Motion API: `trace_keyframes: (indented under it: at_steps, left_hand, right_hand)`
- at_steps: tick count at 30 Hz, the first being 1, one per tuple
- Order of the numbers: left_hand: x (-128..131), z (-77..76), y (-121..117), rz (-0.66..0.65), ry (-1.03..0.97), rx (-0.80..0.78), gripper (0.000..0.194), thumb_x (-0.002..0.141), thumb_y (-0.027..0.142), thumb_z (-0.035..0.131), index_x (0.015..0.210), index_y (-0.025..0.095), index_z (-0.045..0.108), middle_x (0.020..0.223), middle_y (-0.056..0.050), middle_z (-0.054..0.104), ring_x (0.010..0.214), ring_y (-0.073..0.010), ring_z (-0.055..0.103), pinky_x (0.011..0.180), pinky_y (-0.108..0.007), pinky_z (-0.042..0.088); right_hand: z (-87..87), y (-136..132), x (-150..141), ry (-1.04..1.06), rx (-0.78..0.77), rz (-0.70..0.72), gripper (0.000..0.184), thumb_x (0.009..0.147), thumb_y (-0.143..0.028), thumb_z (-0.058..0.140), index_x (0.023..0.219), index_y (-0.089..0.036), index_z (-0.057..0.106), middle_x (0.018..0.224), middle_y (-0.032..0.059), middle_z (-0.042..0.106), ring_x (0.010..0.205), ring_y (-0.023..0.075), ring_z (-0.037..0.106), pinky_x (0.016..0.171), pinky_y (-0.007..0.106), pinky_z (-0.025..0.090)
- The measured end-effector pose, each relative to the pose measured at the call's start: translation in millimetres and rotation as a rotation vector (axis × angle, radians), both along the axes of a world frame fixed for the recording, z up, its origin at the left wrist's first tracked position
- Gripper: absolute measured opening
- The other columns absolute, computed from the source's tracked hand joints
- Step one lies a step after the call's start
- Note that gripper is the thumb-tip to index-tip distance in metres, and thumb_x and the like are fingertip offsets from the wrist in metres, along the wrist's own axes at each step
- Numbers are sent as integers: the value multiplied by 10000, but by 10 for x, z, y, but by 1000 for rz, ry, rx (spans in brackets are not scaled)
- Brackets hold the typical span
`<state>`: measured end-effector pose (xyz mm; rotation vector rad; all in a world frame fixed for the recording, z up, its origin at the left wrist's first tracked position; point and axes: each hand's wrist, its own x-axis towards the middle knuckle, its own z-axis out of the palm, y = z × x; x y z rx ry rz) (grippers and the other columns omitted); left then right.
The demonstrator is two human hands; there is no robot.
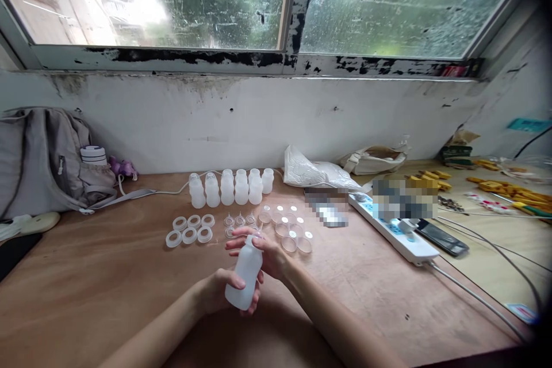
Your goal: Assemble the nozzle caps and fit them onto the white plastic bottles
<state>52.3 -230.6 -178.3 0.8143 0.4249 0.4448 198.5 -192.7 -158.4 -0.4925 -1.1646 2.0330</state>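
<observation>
My left hand [222,287] is wrapped round a frosted white baby bottle [245,276], which tilts over the front of the table. My right hand [269,253] is at the bottle's mouth, its fingers round a clear bottle nipple [257,234] partly hidden by them. Just beyond, several more clear nipples [240,219] stand on the table, some behind my right fingers. Left of these lie several white collar rings [189,235] in two rows. To the right are several clear domed caps [289,244]. Frosted bottles [227,187] stand in rows at the back.
A white power strip [394,230] with plugs and cables crosses the right side, beside a dark phone [443,237]. White plastic bags [317,171] lie near the wall. A grey backpack [43,155] stands at far left. Yellow parts [504,188] lie at far right.
</observation>
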Motion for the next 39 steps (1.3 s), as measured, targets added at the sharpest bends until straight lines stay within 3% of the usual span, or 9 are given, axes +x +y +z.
trace_keyframes:
  at_steps: [3, 6, 12, 22, 26, 29, 32, 36, 39]
  left_hand:
    - [109, 30, 26, 283, 224, 210, 296, 553, 196, 589, 836, 137, 528, 697, -14, 537, 570, -118, 489, 476, -218, 336]
    - [153, 74, 58, 522, 517, 457, 229, 483, 113, 634, 667, 137, 499, 585, 21, 471, 533, -96, 418, 468, -216, 290]
    - [69, 193, -64, 88, 176, 132, 309, 577, 221, 529, 874, 136, 522, 698, -24, 557, 539, -128, 515, 519, -256, 375]
    - [178, -4, 150, 406, 618, 607, 206, 503, 136, 597, 687, 142, 505, 559, 30, 471, 513, -109, 425, 453, -225, 293]
    - [162, 40, 149, 493, 740, 712, 229, 527, 138, 597, 746, 148, 530, 607, 11, 500, 513, -120, 436, 458, -233, 273]
    - [90, 181, 125, 491, 912, 873, 277, 576, 227, 619, 842, 173, 563, 675, -24, 568, 578, -178, 514, 503, -251, 301]
    - [-42, 303, 97, 473, 1030, 971, 450, 590, 405, 651, 981, 214, 536, 749, -46, 607, 690, -251, 561, 576, -278, 332]
    - [-237, 325, 63, 437, 1050, 945, 480, 646, 546, 576, 996, 224, 510, 812, -57, 620, 734, -261, 572, 612, -287, 353]
    - [-343, 275, 55, 435, 1068, 937, 442, 663, 544, 563, 974, 232, 536, 813, -50, 623, 721, -245, 574, 626, -288, 364]
  right_hand:
    - [54, 17, -46, -131, 42, -230, 222, 644, -337, 656, 748, -159, 574, 716, 49, 657, 672, 177, 603, 605, 270, 442]
    - [89, 15, -61, -242, 75, -424, 204, 630, -308, 677, 690, -166, 542, 637, 18, 638, 546, 140, 562, 519, 240, 411]
    - [142, -82, 7, 14, 79, -183, 219, 602, -285, 677, 747, -173, 558, 742, 39, 654, 764, 190, 605, 619, 255, 433]
    - [-107, 20, -87, 2, 42, -457, 131, 610, -194, 642, 634, -177, 514, 591, 6, 630, 579, 147, 581, 528, 227, 407]
    - [-78, 44, -110, -67, 84, -546, 189, 622, -257, 655, 776, -181, 575, 656, 14, 641, 654, 180, 608, 567, 251, 421]
    - [-4, 43, 2, -245, 217, -538, 333, 666, -327, 648, 963, -188, 586, 846, 53, 661, 797, 208, 604, 664, 291, 434]
    - [52, 28, 294, -476, 453, -605, 285, 732, -388, 593, 956, -212, 608, 998, 60, 630, 918, 223, 563, 777, 334, 411]
    - [11, 8, 799, -919, 844, -881, 227, 771, -408, 543, 858, -218, 633, 889, 68, 639, 892, 247, 545, 800, 373, 368]
    - [-88, 4, 1037, -1263, 1050, -950, 230, 792, -391, 520, 879, -212, 635, 875, 74, 642, 867, 247, 536, 794, 382, 325]
